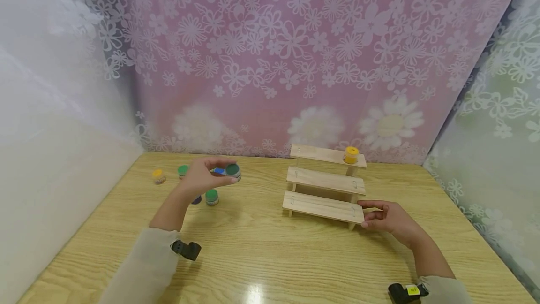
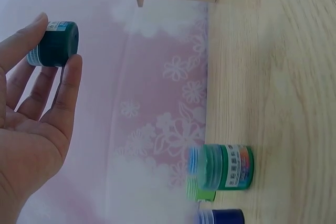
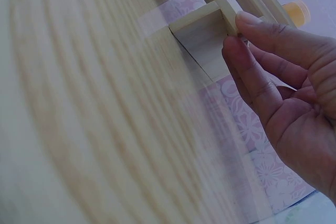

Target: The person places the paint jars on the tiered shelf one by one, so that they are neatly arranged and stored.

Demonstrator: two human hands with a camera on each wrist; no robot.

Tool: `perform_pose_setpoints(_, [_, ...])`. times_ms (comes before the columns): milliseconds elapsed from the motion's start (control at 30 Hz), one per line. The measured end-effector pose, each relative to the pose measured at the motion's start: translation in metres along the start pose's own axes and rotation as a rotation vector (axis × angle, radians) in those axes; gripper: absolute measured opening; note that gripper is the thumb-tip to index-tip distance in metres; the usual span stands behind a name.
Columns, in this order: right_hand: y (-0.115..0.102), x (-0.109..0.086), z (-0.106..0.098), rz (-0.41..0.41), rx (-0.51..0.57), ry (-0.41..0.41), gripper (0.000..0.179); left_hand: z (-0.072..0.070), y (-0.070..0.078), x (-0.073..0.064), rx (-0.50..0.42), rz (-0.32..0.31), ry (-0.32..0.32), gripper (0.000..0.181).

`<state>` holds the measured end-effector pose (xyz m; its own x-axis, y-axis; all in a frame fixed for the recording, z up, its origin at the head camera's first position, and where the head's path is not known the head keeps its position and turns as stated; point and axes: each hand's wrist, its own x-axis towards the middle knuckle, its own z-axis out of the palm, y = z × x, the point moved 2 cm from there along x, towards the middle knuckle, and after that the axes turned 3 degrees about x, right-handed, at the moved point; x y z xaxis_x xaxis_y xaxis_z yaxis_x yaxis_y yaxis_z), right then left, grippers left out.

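Observation:
My left hand (image 1: 198, 179) holds a dark green paint jar (image 1: 233, 171) above the table, thumb on one side and fingers on the other. Close up in the left wrist view, the same jar (image 2: 56, 44) is tipped on its side in the picture. At the right, my right hand (image 1: 392, 219) pinches the end of the lowest step of a three-tier wooden stand (image 1: 322, 206). Its thumb and fingertips grip the board edge in the right wrist view. A yellow paint jar (image 1: 351, 155) stands on the top step, toward the right end.
On the left of the wooden table (image 1: 253, 247) stand a yellow jar (image 1: 158, 176), a green jar (image 1: 183, 171), another green jar (image 1: 212, 197), a blue jar (image 1: 219, 171) and a dark blue jar (image 1: 196, 200), partly behind my left hand. A flowered curtain (image 1: 270, 60) hangs behind.

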<state>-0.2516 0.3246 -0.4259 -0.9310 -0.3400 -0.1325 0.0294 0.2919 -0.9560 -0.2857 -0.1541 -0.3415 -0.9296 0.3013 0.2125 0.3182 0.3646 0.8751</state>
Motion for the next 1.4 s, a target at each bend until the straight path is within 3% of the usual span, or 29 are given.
perform_pose_setpoints(133, [0.0, 0.0, 0.0, -0.001, -0.007, 0.003, 0.067, 0.006, 0.005, 0.006, 0.032, -0.006, -0.007, 0.045])
perform_pose_setpoints(367, [0.001, 0.0, 0.0, -0.002, -0.012, 0.003, 0.066, 0.021, 0.015, 0.017, -0.003, 0.063, -0.051, 0.041])
perform_pose_setpoints(600, [0.002, 0.001, -0.001, -0.004, -0.008, 0.001, 0.066, 0.035, 0.045, 0.016, -0.026, 0.112, -0.111, 0.038])
perform_pose_setpoints(833, [0.002, 0.0, -0.001, -0.005, 0.002, 0.007, 0.066, 0.043, 0.064, 0.018, -0.017, 0.087, -0.151, 0.039])
perform_pose_setpoints(1100, [0.003, -0.002, -0.002, -0.027, 0.013, 0.007, 0.064, 0.057, 0.047, 0.046, 0.005, 0.184, -0.144, 0.04])
perform_pose_setpoints(1400, [0.002, -0.001, -0.002, -0.034, 0.002, 0.013, 0.064, 0.08, 0.057, 0.064, -0.031, 0.247, -0.167, 0.042])
